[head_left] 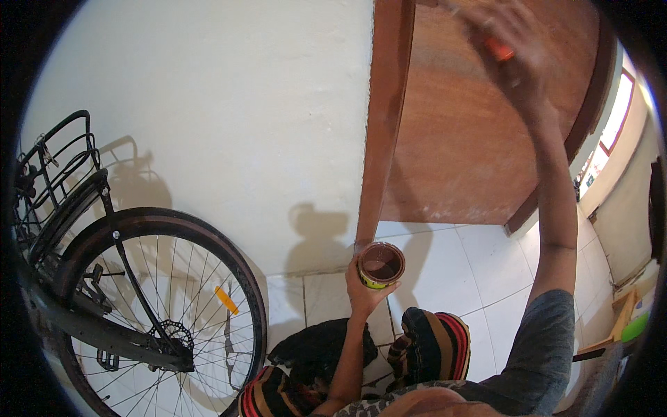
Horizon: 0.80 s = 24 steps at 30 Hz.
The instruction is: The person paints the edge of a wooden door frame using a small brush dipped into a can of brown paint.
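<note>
My left hand (pixel 365 297) is wrapped round a small paint can (pixel 376 282) with a yellowish label, brown paint inside and a brown-smeared rim. It holds the can upright above the floor tiles, near the foot of the door frame (pixel 386 118). High up at the brown wooden door (pixel 472 146), my right hand (pixel 515 66) is closed on what looks like a paintbrush (pixel 499 48) with an orange-red handle. Motion smears this hand, and the brush's tip points to the upper left, toward the frame's top. Whether the tip touches the wood I cannot tell.
On the left a black bicycle (pixel 125 340) with a rear rack leans near the white wall (pixel 243 104). A dark cloth or bag (pixel 323 347) lies on the tiled floor (pixel 445 267) beside my knees. A wooden piece of furniture (pixel 622 313) stands at the far right.
</note>
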Each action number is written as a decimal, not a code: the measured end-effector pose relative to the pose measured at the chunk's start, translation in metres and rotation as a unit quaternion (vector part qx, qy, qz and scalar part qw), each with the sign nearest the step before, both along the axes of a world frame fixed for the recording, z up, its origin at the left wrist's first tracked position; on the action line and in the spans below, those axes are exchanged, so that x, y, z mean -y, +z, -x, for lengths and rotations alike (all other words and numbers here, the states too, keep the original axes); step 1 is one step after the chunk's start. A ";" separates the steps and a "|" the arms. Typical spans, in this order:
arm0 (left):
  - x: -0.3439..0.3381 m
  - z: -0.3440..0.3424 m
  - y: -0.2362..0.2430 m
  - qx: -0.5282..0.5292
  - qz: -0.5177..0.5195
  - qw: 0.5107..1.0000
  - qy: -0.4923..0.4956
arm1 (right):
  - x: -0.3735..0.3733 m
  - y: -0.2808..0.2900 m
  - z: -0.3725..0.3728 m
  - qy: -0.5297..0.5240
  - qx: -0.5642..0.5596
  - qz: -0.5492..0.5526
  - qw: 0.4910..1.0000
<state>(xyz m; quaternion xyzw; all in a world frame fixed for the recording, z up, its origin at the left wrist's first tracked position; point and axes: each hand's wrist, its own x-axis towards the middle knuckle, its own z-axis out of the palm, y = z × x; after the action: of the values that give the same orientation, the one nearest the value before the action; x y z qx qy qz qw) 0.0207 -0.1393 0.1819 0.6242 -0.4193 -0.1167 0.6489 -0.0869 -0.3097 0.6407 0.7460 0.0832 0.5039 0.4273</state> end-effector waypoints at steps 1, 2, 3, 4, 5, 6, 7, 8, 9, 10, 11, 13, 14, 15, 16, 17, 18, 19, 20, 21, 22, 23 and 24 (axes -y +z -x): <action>0.001 0.000 0.003 0.006 0.004 1.000 -0.004 | 0.004 -0.012 0.001 -0.040 -0.041 0.017 0.998; 0.001 0.000 0.004 0.006 0.010 1.000 -0.010 | 0.006 -0.026 0.000 -0.079 -0.083 0.034 0.993; 0.002 -0.001 0.005 0.006 0.016 1.000 -0.015 | 0.003 -0.046 -0.001 -0.083 -0.123 0.018 0.989; 0.000 -0.004 0.004 0.008 0.016 1.000 -0.015 | -0.001 -0.073 -0.004 -0.080 -0.161 -0.005 0.984; 0.001 -0.003 0.005 0.011 0.010 1.000 -0.009 | -0.008 -0.091 -0.002 -0.085 -0.203 -0.006 0.975; 0.001 -0.001 0.006 0.013 0.003 1.000 -0.004 | -0.015 -0.103 0.001 -0.089 -0.245 -0.007 0.965; 0.000 -0.002 0.006 0.018 -0.007 1.000 0.006 | -0.022 -0.106 0.002 -0.080 -0.268 -0.056 0.958; -0.002 -0.004 0.004 0.021 -0.006 1.000 0.009 | -0.033 -0.105 0.003 -0.072 -0.292 -0.105 0.948; -0.003 -0.007 0.001 0.023 -0.006 1.000 0.014 | -0.040 -0.101 0.002 -0.063 -0.315 -0.154 0.934; -0.004 -0.007 -0.001 0.025 -0.005 1.000 0.014 | -0.041 -0.091 0.000 -0.040 -0.299 -0.159 0.940; -0.004 -0.006 0.000 0.020 -0.007 1.000 0.012 | -0.037 -0.075 -0.002 -0.021 -0.282 -0.164 0.945; -0.006 -0.008 0.004 0.011 -0.011 1.000 0.014 | -0.029 -0.051 -0.014 0.034 -0.226 -0.285 0.931; -0.001 -0.005 0.002 0.003 0.005 1.000 0.004 | -0.024 -0.036 -0.017 0.059 -0.200 -0.316 0.925; 0.004 -0.001 0.000 -0.006 0.021 1.000 -0.006 | -0.018 -0.023 -0.020 0.087 -0.174 -0.346 0.918; -0.006 -0.008 0.007 -0.001 0.030 1.000 0.003 | -0.010 0.000 -0.021 0.117 -0.146 -0.318 0.930; 0.002 -0.002 0.007 0.001 0.025 1.000 -0.002 | 0.004 0.020 -0.015 0.119 -0.123 -0.285 0.943; 0.005 0.004 0.013 0.005 0.021 1.000 -0.006 | 0.016 0.037 -0.001 0.103 -0.089 -0.269 0.954; 0.003 0.005 0.013 0.010 0.005 1.000 -0.004 | 0.000 0.039 -0.007 0.165 -0.045 -0.277 0.945; -0.001 0.003 0.013 0.007 -0.003 1.000 -0.004 | -0.006 0.036 -0.005 0.171 -0.004 -0.246 0.954; -0.003 0.001 0.013 0.003 -0.009 1.000 -0.005 | -0.012 0.033 -0.003 0.175 0.040 -0.216 0.960; -0.006 0.000 0.025 0.004 -0.005 1.000 -0.007 | -0.009 0.041 0.023 0.121 0.081 -0.135 0.980; -0.004 0.002 0.018 0.001 -0.003 1.000 -0.011 | -0.007 0.015 0.030 0.072 0.093 -0.157 0.981; 0.000 0.004 0.011 -0.003 0.000 1.000 -0.014 | -0.006 -0.009 0.038 0.020 0.102 -0.174 0.979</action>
<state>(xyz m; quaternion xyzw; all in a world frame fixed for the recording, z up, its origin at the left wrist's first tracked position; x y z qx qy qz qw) 0.0167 -0.1393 0.1934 0.6178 -0.4263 -0.1277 0.6483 -0.1253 -0.3035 0.6316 0.7516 -0.0348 0.5930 0.2867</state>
